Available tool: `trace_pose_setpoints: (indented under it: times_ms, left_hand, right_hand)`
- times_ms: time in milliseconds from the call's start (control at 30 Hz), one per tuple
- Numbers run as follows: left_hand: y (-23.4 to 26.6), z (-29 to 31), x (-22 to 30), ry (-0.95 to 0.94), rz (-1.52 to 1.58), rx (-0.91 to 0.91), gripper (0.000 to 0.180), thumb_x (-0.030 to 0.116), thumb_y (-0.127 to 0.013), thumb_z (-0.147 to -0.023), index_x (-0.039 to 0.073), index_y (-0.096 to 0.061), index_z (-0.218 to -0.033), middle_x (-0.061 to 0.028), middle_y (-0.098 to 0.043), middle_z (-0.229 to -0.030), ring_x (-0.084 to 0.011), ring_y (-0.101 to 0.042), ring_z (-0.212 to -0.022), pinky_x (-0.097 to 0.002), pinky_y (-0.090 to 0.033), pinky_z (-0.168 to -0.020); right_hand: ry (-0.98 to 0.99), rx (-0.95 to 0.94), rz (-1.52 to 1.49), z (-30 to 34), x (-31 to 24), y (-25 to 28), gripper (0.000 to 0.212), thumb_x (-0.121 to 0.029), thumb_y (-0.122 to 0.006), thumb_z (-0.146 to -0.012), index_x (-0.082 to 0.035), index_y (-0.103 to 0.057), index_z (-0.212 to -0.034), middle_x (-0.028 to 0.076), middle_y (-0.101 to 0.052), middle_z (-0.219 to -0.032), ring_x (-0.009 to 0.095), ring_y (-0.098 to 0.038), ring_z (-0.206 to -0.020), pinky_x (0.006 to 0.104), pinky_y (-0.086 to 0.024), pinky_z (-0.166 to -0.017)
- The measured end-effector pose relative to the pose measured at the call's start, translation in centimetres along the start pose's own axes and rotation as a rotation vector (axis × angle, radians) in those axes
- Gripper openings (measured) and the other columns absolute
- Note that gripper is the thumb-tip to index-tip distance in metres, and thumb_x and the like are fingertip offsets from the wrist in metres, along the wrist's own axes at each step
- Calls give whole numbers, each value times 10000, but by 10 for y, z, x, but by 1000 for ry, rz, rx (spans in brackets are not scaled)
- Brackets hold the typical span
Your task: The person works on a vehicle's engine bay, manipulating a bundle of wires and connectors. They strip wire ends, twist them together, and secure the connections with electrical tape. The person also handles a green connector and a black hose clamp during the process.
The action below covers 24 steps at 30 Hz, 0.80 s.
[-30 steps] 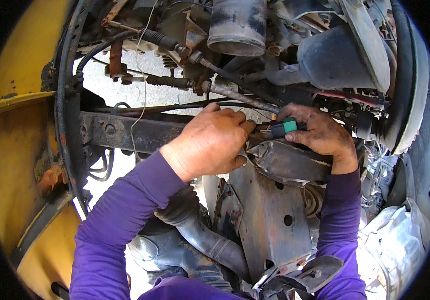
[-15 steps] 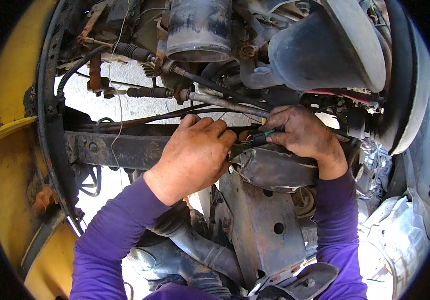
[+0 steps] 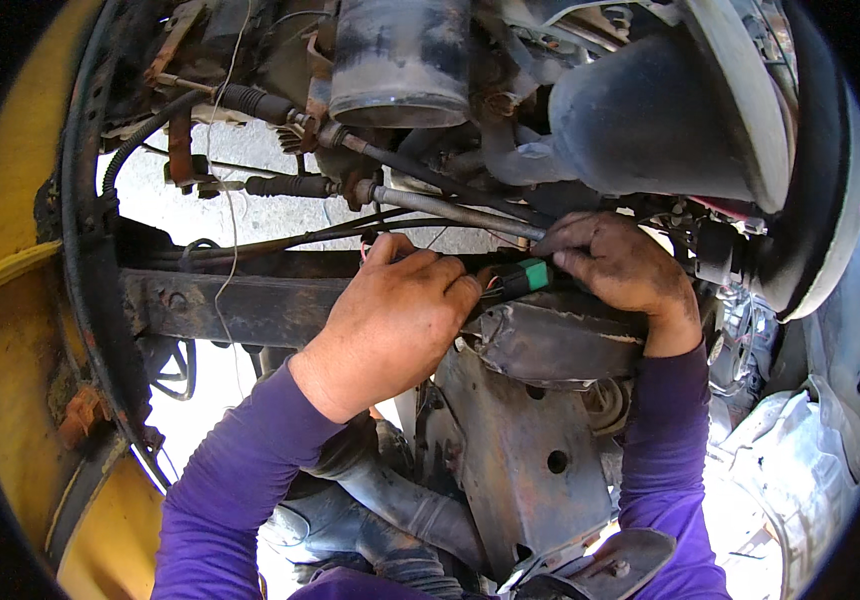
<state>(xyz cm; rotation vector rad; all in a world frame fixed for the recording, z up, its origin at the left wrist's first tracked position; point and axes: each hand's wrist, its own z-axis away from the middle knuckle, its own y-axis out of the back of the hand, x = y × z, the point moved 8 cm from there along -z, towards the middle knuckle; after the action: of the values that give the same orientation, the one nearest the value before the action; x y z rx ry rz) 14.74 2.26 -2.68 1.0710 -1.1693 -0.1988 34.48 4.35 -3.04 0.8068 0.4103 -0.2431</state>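
A black wiring connector with a green end sits between my hands, over the dark frame rail. Thin coloured wires run from its left side to under the fingers of my left hand, which are curled closed on them. Some of those wires are hidden by the hand. My right hand, dark with grime, is just right of the green end. Its fingers are bent together, and whatever they may pinch is hidden. Below lies a torn black wrapped bundle.
Cables with ribbed boots cross behind my hands. A dark cylinder and a large grey funnel-shaped part hang above. A thin pale string dangles at left, near a yellow panel. A metal bracket with holes stands below.
My right fingers have come off the connector's green end, which now shows more fully. The connector tilts up to the right. My left hand has shifted slightly right and still grips.
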Motion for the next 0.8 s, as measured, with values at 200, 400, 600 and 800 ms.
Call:
trace_pose_setpoints:
  times_ms: [200,400,600,800]
  left_hand:
    - [9,-16,32,156,-254,94,304,83,-701,-837,45,-696,-1139,-82,-690,-1054,-268,-654,-1063,-552,-402,-1088]
    - [-7,-29,51,88,-261,-113,322,102,-673,-866,44,-703,-1181,-94,-690,-1070,-279,-653,-1057,-473,-438,-1070]
    - [0,-38,58,15,-121,-131,378,110,-707,-830,66,-706,-1206,-83,-687,-1079,-273,-651,-1052,-433,-456,-987]
    - [0,-47,71,-15,-189,-122,401,114,-739,-804,61,-704,-1200,-84,-682,-1119,-283,-648,-1115,-494,-425,-1057]
  right_hand:
    - [90,-103,125,9,12,-3,277,-136,-709,-847,3,-770,-1079,184,-731,-1105,359,-687,-1068,418,-536,-949]
    - [-45,33,25,19,16,19,295,-105,-691,-885,-8,-748,-1157,195,-724,-1146,373,-682,-1092,434,-535,-965]
    - [43,127,33,30,27,34,283,-89,-617,-962,-31,-722,-1218,200,-718,-1180,386,-673,-1134,451,-532,-989]
    - [-113,211,42,44,58,56,284,-112,-594,-982,-31,-720,-1223,204,-722,-1191,378,-679,-1135,450,-541,-974]
